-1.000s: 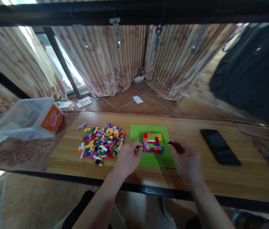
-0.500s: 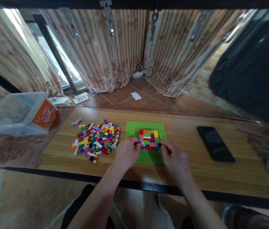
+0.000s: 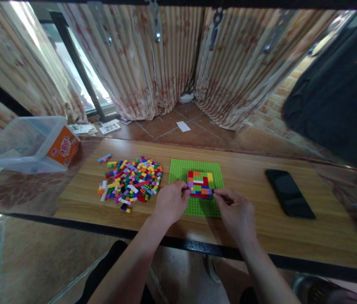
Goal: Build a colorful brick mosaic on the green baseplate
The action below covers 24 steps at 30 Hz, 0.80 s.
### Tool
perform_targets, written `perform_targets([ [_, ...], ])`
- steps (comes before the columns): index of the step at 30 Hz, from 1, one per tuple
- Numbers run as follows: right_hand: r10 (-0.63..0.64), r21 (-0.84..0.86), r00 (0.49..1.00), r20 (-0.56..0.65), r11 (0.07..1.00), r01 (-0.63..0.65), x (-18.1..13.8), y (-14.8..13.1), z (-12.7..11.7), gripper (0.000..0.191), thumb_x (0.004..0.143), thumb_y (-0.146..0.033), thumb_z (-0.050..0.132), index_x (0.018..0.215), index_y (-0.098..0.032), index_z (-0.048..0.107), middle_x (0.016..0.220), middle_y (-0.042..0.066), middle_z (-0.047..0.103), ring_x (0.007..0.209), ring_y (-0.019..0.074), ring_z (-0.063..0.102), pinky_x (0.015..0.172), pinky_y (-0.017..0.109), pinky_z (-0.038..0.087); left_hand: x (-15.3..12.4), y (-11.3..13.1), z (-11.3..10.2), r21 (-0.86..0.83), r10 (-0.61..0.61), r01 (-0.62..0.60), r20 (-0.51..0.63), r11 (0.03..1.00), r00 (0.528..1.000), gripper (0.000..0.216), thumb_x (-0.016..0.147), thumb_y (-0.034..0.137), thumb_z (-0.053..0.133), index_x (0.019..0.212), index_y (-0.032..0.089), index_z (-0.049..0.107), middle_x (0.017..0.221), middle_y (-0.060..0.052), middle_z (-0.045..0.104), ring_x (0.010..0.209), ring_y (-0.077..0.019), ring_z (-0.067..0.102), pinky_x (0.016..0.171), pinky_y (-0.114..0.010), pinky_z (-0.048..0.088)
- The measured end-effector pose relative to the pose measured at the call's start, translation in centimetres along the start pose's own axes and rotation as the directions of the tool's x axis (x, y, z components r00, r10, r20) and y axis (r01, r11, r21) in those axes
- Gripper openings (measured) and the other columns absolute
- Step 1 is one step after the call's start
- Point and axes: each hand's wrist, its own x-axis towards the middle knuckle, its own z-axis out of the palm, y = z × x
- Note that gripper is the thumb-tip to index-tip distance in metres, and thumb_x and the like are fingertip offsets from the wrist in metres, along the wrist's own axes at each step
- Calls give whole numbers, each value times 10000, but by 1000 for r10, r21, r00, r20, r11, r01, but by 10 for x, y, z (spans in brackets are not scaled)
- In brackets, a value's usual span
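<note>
A green baseplate point(image 3: 181, 169) lies on the wooden table point(image 3: 248, 177) with a small multicoloured brick block point(image 3: 200, 184) built on it. My left hand point(image 3: 169, 203) is closed in a pinch at the block's left near corner. My right hand point(image 3: 237, 213) is closed too, pinching a small dark piece right against the block's right near corner. A loose pile of coloured bricks point(image 3: 132, 182) lies to the left of the plate.
A black phone point(image 3: 289, 193) lies flat at the right. A clear plastic bin point(image 3: 23, 145) with an orange label sits at the far left. A dark garment point(image 3: 339, 97) hangs at the right. Curtains and a tiled floor lie beyond the table.
Both hands have closed in on the brick block from either side; my right hand moved left with its dark piece to the block's corner. The view shifted a little.
</note>
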Motion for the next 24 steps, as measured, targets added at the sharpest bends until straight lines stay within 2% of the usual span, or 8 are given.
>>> perform_targets([
  [6,68,88,997,39,994,-71,2,3,2,204,803,-396,665,818,-224,774,863,56,779,751,211,710,667,320,537,-1,-1,2,17,11,-11,-1,1000,1000,199,934,245,523,974,177,706,968,-95,741,875,-238,687,746,-335,501],
  [12,160,151,984,85,974,-171,7,11,-2,255,786,-420,679,903,-218,782,899,71,787,816,237,724,752,370,562,-1,0,2,31,3,-3,11,1000,1000,196,933,241,523,987,184,702,991,-89,741,896,-240,691,760,-340,503],
  [18,322,304,942,100,891,-337,15,16,1,339,750,-452,685,902,-156,750,800,98,767,681,218,703,587,320,543,-1,0,1,24,-9,8,27,1000,1000,202,937,240,518,990,178,703,1001,-101,739,910,-250,694,778,-357,510],
  [24,334,225,933,132,907,-356,19,19,5,412,731,-538,682,876,-158,750,736,72,738,649,204,664,580,305,489,-1,1,0,31,-12,11,34,999,999,199,938,237,518,997,176,698,1017,-90,738,932,-247,693,793,-355,513],
])
